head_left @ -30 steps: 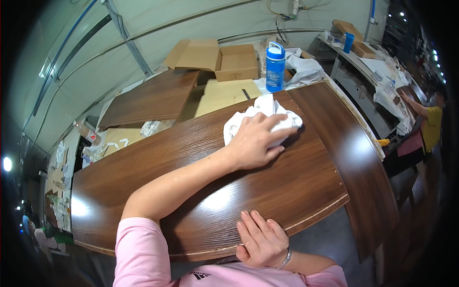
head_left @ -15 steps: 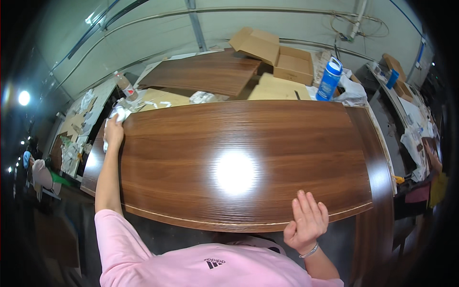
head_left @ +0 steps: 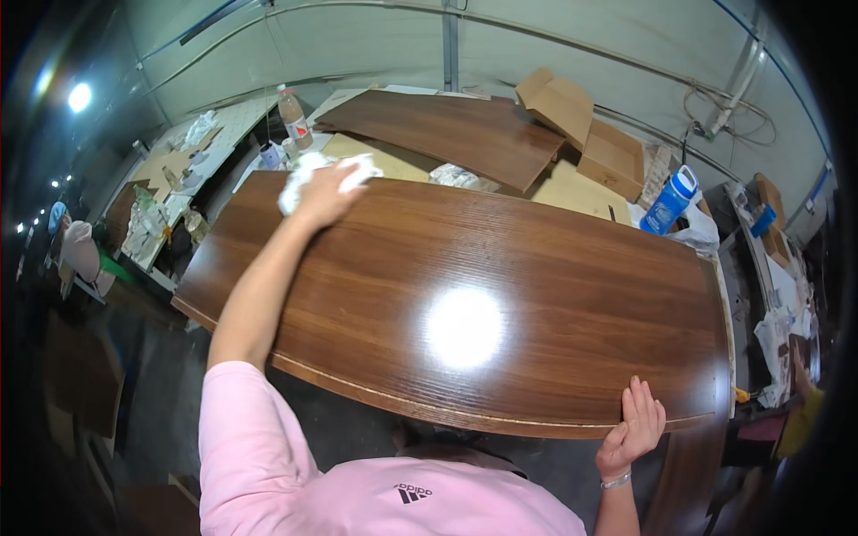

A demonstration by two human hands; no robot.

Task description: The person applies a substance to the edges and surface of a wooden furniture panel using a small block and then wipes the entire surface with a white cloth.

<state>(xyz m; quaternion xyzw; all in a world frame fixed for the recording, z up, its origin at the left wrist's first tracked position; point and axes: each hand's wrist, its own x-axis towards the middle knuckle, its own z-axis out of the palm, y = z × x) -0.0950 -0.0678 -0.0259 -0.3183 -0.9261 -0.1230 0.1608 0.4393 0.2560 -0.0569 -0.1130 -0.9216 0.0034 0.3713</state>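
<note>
A glossy dark-brown wood-grain panel (head_left: 384, 268) lies flat in front of me. At its far left edge my left hand (head_left: 326, 192) is closed on a crumpled white cloth (head_left: 299, 183), pressed to the surface; part of the cloth sticks out past my fingers. My right hand (head_left: 635, 424) rests at the near right edge, fingers stretched out on the panel, holding nothing. A bracelet circles that wrist.
Behind the panel are another brown panel (head_left: 447, 129), an open cardboard box (head_left: 612, 161), a blue water bottle (head_left: 668, 204) and a clear plastic bottle (head_left: 293, 116). Cluttered side tables (head_left: 228, 129) stand left and right. Another person's arm (head_left: 804, 375) shows at far right.
My left hand has swept the cloth rightward along the panel's far edge. The view has turned, so the panel sits tilted. My right hand stays near the close right edge.
</note>
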